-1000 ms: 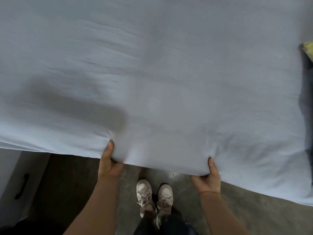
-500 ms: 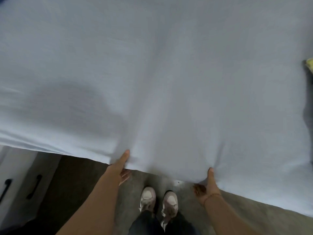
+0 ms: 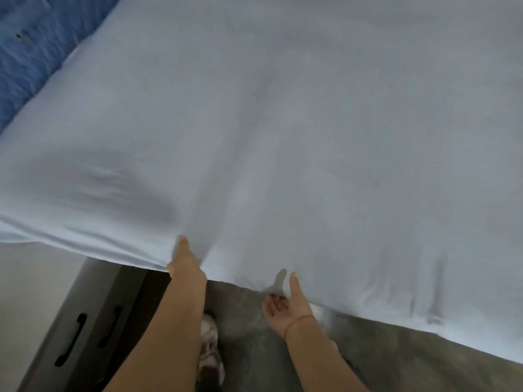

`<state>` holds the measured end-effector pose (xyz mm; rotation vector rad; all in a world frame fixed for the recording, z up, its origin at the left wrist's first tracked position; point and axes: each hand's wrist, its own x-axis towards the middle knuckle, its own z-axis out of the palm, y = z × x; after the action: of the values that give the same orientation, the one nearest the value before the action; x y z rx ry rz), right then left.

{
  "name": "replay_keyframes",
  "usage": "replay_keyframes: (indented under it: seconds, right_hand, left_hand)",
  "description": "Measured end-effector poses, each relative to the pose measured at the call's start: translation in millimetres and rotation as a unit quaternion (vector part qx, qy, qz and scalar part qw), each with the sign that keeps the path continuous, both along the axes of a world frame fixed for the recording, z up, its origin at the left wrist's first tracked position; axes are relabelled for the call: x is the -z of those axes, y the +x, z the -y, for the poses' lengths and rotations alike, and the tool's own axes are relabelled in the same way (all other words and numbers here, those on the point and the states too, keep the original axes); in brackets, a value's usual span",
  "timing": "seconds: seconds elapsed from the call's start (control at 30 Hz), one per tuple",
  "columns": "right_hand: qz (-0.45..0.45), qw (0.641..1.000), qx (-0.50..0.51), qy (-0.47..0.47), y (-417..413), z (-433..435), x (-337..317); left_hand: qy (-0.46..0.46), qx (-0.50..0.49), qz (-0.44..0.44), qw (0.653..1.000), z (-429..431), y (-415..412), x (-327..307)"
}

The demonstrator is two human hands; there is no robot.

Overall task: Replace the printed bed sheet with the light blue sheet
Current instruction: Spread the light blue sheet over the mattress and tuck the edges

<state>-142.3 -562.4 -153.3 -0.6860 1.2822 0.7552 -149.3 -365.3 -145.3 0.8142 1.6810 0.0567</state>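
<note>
Light blue sheet (image 3: 283,131) spread over nearly the whole bed, near edge hanging past the bed side toward the floor (image 3: 382,352). Thin, soft, light cloth by the look of it: shallow wrinkles near the hem, a long faint fold up the middle, a dimple on the left. Likely to drape and slide readily, no stiffness, little risk of damage; apt to shift as a whole if tugged from 1 point only. Best hold judged to be along the hanging hem, 2 points set apart, pinched between thumb and fingers.

Left hand (image 3: 185,260) at the hem, thumb on top of the cloth, fingers hidden beneath; probably pinching the edge, though the grip itself not visible. Right hand (image 3: 285,305) palm up, fingers spread and loose, just below the hem, gripping nothing; thumb pointing up close to the cloth, contact not certain.

Count: 1 light blue sheet, 2 hands, 1 strip of darker blue fabric (image 3: 25,58) exposed at far left. Beside the bed, 1 pale cabinet (image 3: 42,301) with 2 dark handles (image 3: 74,339). 1 shoe (image 3: 210,355) clearly visible. Printed sheet not in view.
</note>
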Motion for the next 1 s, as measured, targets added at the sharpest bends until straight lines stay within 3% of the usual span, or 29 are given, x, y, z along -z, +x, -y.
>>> replay_keyframes:
  seconds: [0.23,0.57,0.7,1.0]
  right_hand:
    - [0.015,0.997,0.056,-0.045,2.6,-81.6,4.9]
    - [0.037,0.991,0.130,0.019,17.2,-94.0,8.6]
    - [0.092,0.981,0.170,0.029,20.0,-96.0,1.9]
    - [0.244,0.948,0.187,0.081,54.2,-87.4,-8.7]
  left_hand:
    - [-0.063,-0.056,0.083,0.993,-79.1,-5.2,2.8]
    - [-0.131,-0.126,0.222,0.958,-109.3,-20.6,22.3]
    - [-0.165,-0.129,0.276,0.938,-123.2,-17.4,23.6]
    - [-0.109,-0.123,0.401,0.901,-141.5,-1.9,17.3]
